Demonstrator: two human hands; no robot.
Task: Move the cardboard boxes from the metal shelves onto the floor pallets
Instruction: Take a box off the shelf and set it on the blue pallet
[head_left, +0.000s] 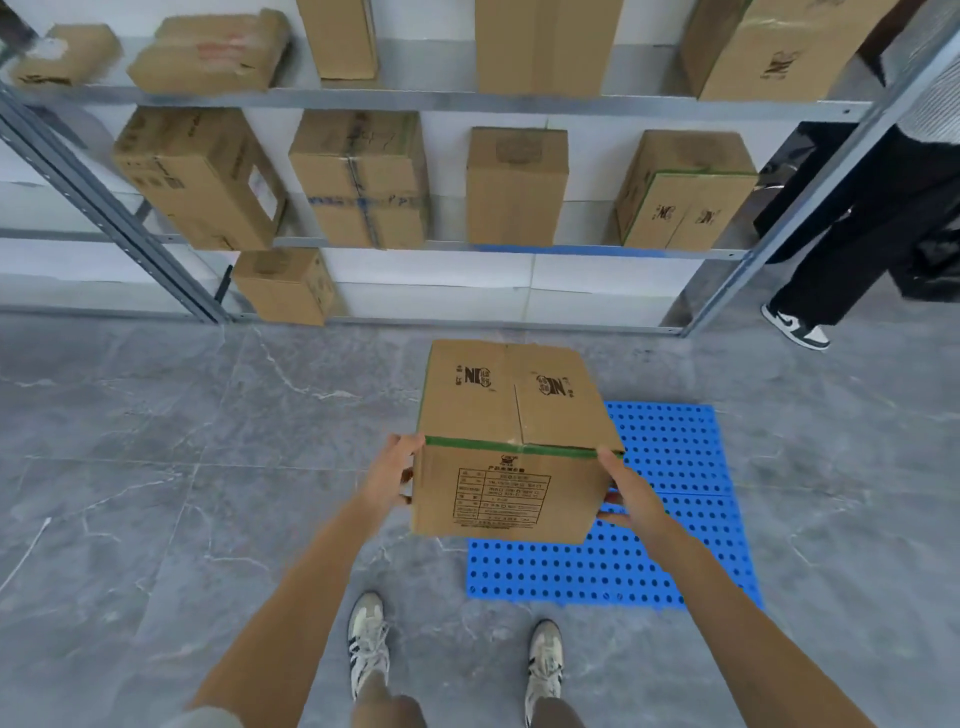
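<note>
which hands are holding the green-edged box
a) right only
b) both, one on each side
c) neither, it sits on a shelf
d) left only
b: the left hand grips the left side of the green-edged box and the right hand grips its right side.

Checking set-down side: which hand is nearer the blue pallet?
Right. The right hand grips the box on its right, over the blue pallet; the left hand holds its left side, over floor.
</note>
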